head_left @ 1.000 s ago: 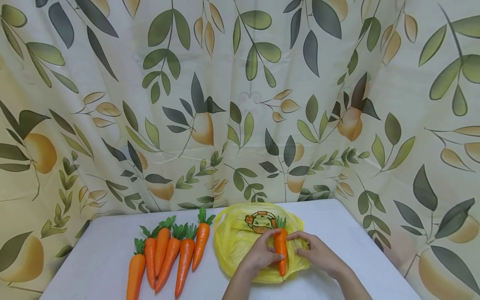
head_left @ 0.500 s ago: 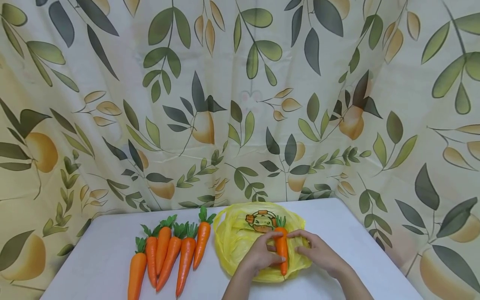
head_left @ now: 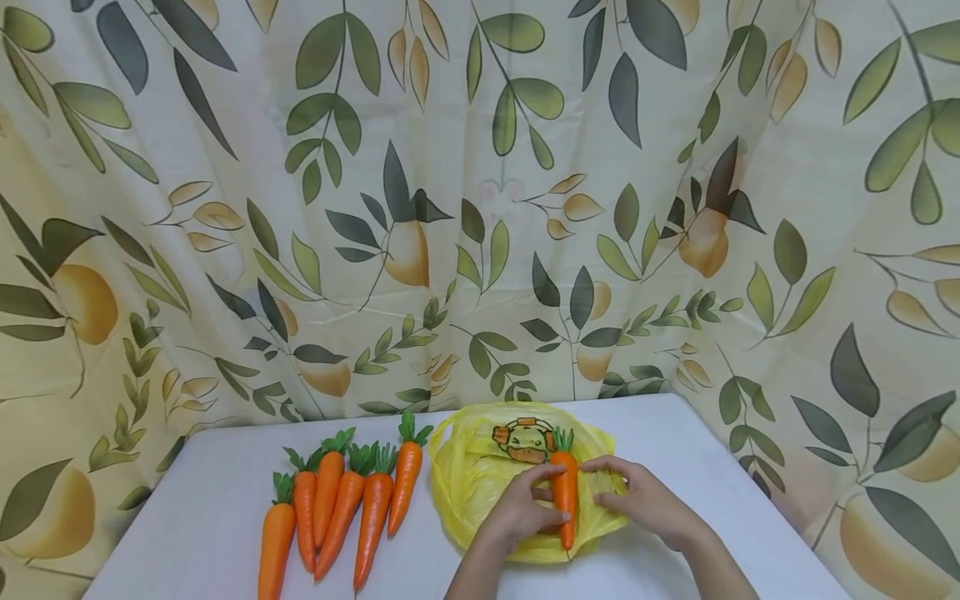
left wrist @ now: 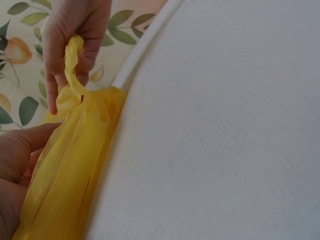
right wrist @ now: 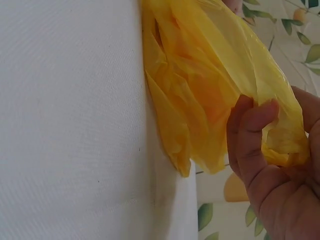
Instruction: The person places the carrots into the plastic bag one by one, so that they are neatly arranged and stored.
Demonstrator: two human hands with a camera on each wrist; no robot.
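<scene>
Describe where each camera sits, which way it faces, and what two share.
Head: on the head, facing forward and down toward the held carrot and yellow bag; left hand and right hand show.
Left wrist: on that wrist, facing the bag and white table; both hands show.
Right wrist: on that wrist, facing the bag; curled fingers show.
Both wrist views share the bag and white table.

I see the yellow bag (head_left: pixel 468 492) as thin plastic film, crinkled, translucent in places and softly glossy. The carrots to its left (head_left: pixel 372 525) look smooth to me, bright highlights running along them; the carrot on the bag (head_left: pixel 566 492) shares that smooth skin. My wrist views show the white table covering (left wrist: pixel 215 125) as matt, finely textured cloth. I read the printed curtain (head_left: pixel 517 283) as smooth fabric, softly creased.
</scene>
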